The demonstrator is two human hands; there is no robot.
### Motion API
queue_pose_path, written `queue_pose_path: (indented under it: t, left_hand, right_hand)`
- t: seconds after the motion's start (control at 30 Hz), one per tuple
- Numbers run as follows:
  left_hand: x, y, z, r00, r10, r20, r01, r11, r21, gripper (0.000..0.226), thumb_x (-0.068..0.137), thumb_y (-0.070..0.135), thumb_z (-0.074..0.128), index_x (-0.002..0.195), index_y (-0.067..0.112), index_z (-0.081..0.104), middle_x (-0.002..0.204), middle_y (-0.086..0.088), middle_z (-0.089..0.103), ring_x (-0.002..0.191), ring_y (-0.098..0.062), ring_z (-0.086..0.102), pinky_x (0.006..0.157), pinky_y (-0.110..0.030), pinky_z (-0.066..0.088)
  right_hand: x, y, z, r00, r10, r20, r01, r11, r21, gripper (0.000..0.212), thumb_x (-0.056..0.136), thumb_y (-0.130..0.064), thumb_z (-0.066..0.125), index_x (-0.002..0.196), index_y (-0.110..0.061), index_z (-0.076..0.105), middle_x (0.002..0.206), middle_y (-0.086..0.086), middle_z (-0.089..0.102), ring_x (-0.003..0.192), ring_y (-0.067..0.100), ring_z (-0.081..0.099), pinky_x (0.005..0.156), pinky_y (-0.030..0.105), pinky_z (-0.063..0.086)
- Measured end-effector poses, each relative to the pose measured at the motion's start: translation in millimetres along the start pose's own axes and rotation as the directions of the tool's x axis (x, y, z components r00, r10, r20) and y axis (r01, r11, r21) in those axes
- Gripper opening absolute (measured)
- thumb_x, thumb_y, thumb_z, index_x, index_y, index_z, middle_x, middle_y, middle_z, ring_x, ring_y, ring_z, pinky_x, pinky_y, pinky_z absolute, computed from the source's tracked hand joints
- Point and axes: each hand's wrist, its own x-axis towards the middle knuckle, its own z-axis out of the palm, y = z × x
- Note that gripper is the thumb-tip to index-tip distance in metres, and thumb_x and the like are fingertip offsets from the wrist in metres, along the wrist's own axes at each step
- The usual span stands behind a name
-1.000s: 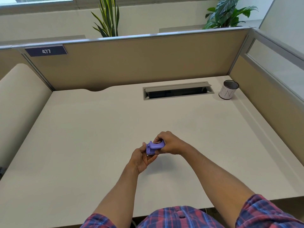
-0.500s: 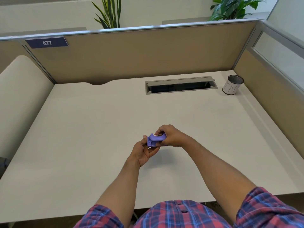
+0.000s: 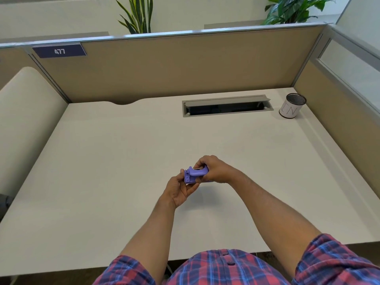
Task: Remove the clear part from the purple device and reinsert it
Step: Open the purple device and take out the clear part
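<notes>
A small purple device (image 3: 194, 175) is held between both hands just above the middle of the white desk (image 3: 115, 165). My left hand (image 3: 181, 190) cups its left end and underside from below, thumb on the near side. My right hand (image 3: 213, 168) wraps over its right end from above, fingers curled around the purple lever. A thin pale strip shows along the device's top edge; I cannot make out the clear part as a separate piece, and much of the device is hidden by my fingers.
A mesh cup with a white label (image 3: 292, 109) stands at the far right corner. A grey cable slot (image 3: 226, 106) is set into the desk's back. Tan partition walls (image 3: 185, 66) close the back and right sides. A cream curved panel (image 3: 24, 120) lies left.
Both hands stay on the purple device at the same spot on the desk. My left hand's grip has shifted slightly under it. The camera view has tilted a little.
</notes>
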Motion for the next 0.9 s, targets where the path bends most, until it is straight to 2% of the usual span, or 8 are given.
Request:
queue_pose_path:
  t: [0.13,0.3,0.37,0.53,0.67,0.77,0.9]
  left_hand:
    - [-1,1,3,1.0,0.026,0.009,-0.026,0.999,0.031,0.034,0.106,0.029,0.049,0.121,0.002,0.064,0.108,-0.019,0.077,0.086,-0.03,0.078,0.069,-0.036,0.065]
    - [-7,5,4,0.994,0.051,0.101,-0.056,0.997,0.049,0.029,0.099,0.014,0.057,0.121,0.0,0.068,0.119,-0.022,0.073,0.096,-0.033,0.076,0.078,-0.037,0.064]
    - [-8,4,3,0.988,0.061,0.14,-0.068,0.997,0.046,0.029,0.097,0.011,0.056,0.12,-0.001,0.07,0.124,-0.022,0.071,0.101,-0.034,0.075,0.082,-0.038,0.063]
    - [-10,1,0,0.974,0.098,0.203,-0.105,0.994,0.021,0.037,0.099,0.01,0.055,0.134,0.001,0.062,0.14,-0.019,0.062,0.116,-0.034,0.069,0.091,-0.037,0.06]
    - [-11,0,1,0.974,0.115,0.197,-0.124,0.992,0.036,0.033,0.099,0.005,0.052,0.126,0.008,0.07,0.137,-0.017,0.065,0.118,-0.033,0.069,0.09,-0.036,0.06]
    - [-10,-1,3,0.976,0.125,0.179,-0.137,0.989,0.052,0.034,0.099,0.002,0.049,0.125,0.006,0.07,0.136,-0.019,0.065,0.116,-0.032,0.069,0.089,-0.035,0.061]
    - [-9,1,5,0.981,0.137,0.134,-0.149,0.985,0.084,0.032,0.099,0.001,0.05,0.122,0.003,0.071,0.13,-0.021,0.069,0.112,-0.033,0.071,0.084,-0.034,0.062]
  right_hand:
    - [0,2,1,0.998,0.048,-0.038,-0.046,0.998,0.048,0.035,0.075,-0.012,0.085,0.105,-0.017,0.068,0.109,0.0,0.061,0.093,0.018,0.06,0.075,0.025,0.052]
    - [0,4,1,0.991,0.105,-0.078,-0.099,0.992,0.078,0.04,0.076,-0.012,0.085,0.112,-0.011,0.067,0.116,0.006,0.061,0.103,0.025,0.062,0.076,0.025,0.051]
    - [0,4,1,0.99,0.111,-0.087,-0.104,0.991,0.081,0.04,0.077,-0.013,0.085,0.112,-0.011,0.067,0.115,0.005,0.061,0.101,0.023,0.061,0.075,0.024,0.05]
    - [0,0,-1,0.989,0.115,-0.093,-0.107,0.99,0.092,0.041,0.077,-0.013,0.085,0.112,-0.014,0.065,0.118,0.005,0.059,0.099,0.02,0.059,0.074,0.021,0.05]
    - [1,-1,-1,0.991,0.115,-0.07,-0.107,0.988,0.108,0.036,0.078,-0.013,0.085,0.106,-0.019,0.064,0.118,0.006,0.06,0.094,0.018,0.06,0.068,0.019,0.049]
    - [4,-6,0,0.991,0.092,-0.1,-0.095,0.995,-0.017,0.039,0.076,-0.017,0.086,0.111,-0.016,0.067,0.116,0.005,0.061,0.096,0.019,0.059,0.073,0.021,0.049]
    - [5,-6,0,0.988,0.102,-0.115,-0.103,0.995,-0.005,0.041,0.076,-0.019,0.086,0.112,-0.015,0.067,0.118,0.006,0.061,0.098,0.019,0.059,0.077,0.024,0.049]
